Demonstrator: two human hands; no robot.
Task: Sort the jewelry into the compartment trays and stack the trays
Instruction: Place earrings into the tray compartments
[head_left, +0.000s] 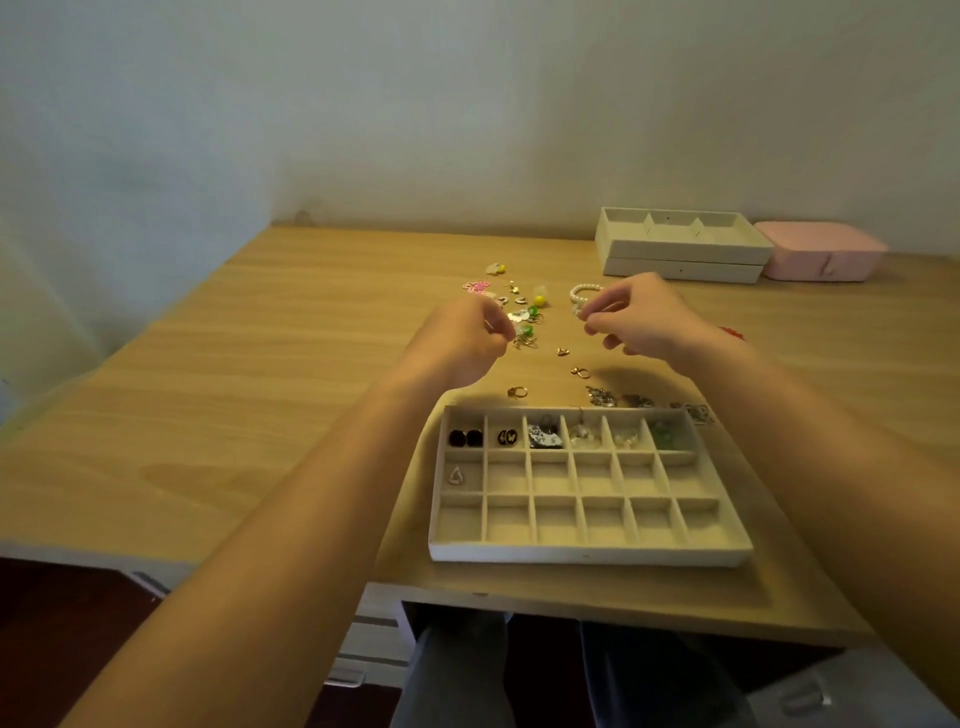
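Fingers (496, 327) on the left hand (462, 343) are curled in w/ thumb and tips together, same on the right hand (649, 322), but whether anything's pinched in there is too tiny to tell tbh. Both hands hover over the loose jewelry (524, 317) scattered mid way across the table (260, 364), right one just beside a pearl bracelet (582, 291). The compartment tray (587, 553) sits by the near edge w/ all six far-row slots filled plus a triangle piece (455, 475) in the middle row's left slot, and far right there's two stacked trays (680, 260) w/ a pink box (821, 257) just beside them.
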